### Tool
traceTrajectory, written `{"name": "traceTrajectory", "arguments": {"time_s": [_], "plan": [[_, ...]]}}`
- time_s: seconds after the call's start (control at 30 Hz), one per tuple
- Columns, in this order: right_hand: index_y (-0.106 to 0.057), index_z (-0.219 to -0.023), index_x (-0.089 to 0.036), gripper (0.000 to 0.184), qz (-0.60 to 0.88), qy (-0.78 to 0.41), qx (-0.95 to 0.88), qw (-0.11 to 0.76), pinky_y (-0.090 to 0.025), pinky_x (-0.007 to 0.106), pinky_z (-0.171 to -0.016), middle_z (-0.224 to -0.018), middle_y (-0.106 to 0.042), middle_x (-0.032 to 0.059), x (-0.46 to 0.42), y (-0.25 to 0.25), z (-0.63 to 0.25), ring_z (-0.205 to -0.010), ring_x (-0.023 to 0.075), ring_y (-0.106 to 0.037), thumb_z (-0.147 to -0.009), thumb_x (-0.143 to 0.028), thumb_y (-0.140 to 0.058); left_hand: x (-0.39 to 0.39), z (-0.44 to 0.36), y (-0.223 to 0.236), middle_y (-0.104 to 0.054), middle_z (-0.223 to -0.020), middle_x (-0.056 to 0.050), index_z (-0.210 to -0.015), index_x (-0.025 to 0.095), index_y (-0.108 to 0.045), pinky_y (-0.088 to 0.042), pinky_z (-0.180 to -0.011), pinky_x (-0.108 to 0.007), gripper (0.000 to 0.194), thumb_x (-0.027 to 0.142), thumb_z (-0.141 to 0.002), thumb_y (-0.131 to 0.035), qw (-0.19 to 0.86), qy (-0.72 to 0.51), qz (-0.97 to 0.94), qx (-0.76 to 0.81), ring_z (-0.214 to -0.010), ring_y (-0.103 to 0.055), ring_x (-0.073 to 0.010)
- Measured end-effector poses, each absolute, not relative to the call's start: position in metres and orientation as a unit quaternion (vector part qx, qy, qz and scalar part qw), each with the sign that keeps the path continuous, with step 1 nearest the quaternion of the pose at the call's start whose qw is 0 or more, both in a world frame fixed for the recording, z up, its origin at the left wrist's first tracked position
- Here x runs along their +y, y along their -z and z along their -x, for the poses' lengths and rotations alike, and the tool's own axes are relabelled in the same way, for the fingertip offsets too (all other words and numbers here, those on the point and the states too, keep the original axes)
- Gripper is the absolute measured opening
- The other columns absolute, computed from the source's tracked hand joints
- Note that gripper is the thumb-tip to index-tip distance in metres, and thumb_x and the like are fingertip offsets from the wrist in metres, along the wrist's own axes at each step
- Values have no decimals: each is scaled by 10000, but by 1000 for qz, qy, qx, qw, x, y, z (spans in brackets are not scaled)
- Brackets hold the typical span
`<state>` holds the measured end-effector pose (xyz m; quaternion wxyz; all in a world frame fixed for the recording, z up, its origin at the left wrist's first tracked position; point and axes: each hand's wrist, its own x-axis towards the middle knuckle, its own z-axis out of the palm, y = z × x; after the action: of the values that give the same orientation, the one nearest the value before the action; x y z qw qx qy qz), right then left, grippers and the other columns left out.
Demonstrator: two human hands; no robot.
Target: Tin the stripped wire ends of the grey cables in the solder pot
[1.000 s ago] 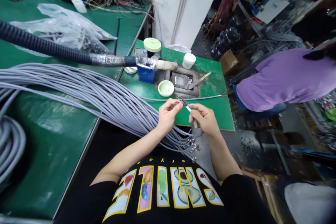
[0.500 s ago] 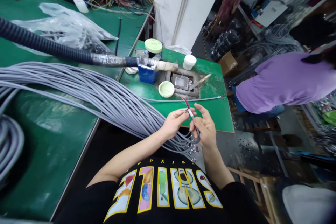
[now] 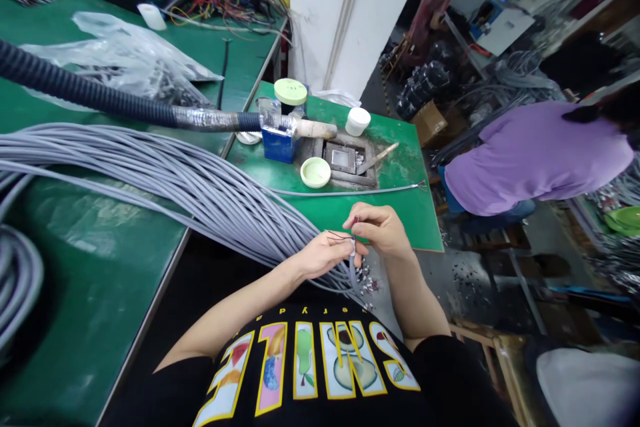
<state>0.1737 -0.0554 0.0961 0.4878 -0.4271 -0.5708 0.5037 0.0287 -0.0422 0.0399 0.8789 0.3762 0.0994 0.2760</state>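
Observation:
My left hand [image 3: 325, 255] is closed round the end of a grey cable [image 3: 353, 273], near the white wrap where its sheath stops. Thin dark wires stick out to the left over my left fingers. My right hand [image 3: 381, 230] pinches the red wires [image 3: 355, 220] that come out of the cable end, just above my left fingertips. A thick bundle of grey cables [image 3: 215, 193] runs from the left of the table to below my hands. One more grey cable lies across the green board with its stripped wire ends [image 3: 421, 185] at the right.
Beyond my hands, a metal pot [image 3: 343, 158] is set in the board with a scraper [image 3: 377, 157] across it. Around it stand a pale green dish [image 3: 315, 173], a white tub [image 3: 358, 121] and a hose nozzle [image 3: 316, 129]. A person in purple [image 3: 535, 153] sits at the right.
My right hand has shifted from the grey cable sheath up to the red wires. Both hands and the cable end have come slightly lower and to the left, and my left hand now grips the cable.

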Motion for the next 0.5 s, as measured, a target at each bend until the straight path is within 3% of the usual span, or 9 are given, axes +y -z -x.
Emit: {"name": "traceTrajectory", "arguments": {"time_s": [0.1, 0.27, 0.43, 0.5], "plan": [[-716, -629, -234, 64, 382, -470, -551, 575, -446, 274, -604, -607, -599, -1, -51, -89, -163, -630, 130, -547, -652, -244, -775, -44, -24, -33, -590, -575, -47, -728, 114, -717, -412, -641, -283, 385, 482, -639, -786, 899, -257, -344, 88, -586, -541, -138], [-675, -582, -228, 118, 366, -484, -493, 624, -416, 284, -574, -537, -520, -26, -43, -83, -151, -580, 124, -482, -575, -226, -793, -45, -19, -30, -535, -542, -22, -650, 124, -663, -399, -630, -283, 361, 470, -682, -757, 907, -265, -322, 60, -552, -487, -119], [-518, -479, -203, 272, 384, -425, -422, 703, -409, 275, -571, -505, -417, -40, -23, -89, -174, -523, 101, -408, -597, -296, -745, -49, -13, -22, -541, -530, -29, -648, 121, -665, -384, -623, -288, 374, 480, -660, -770, 895, -278, -337, 90, -557, -491, -133], [-535, -504, -206, 238, 394, -383, -408, 729, -399, 261, -566, -503, -419, -48, -19, -92, -190, -499, 89, -380, -621, -285, -727, -50, -10, -17, -551, -535, -31, -653, 116, -669, -374, -619, -280, 373, 476, -667, -766, 892, -284, -336, 108, -555, -494, -127]]}}
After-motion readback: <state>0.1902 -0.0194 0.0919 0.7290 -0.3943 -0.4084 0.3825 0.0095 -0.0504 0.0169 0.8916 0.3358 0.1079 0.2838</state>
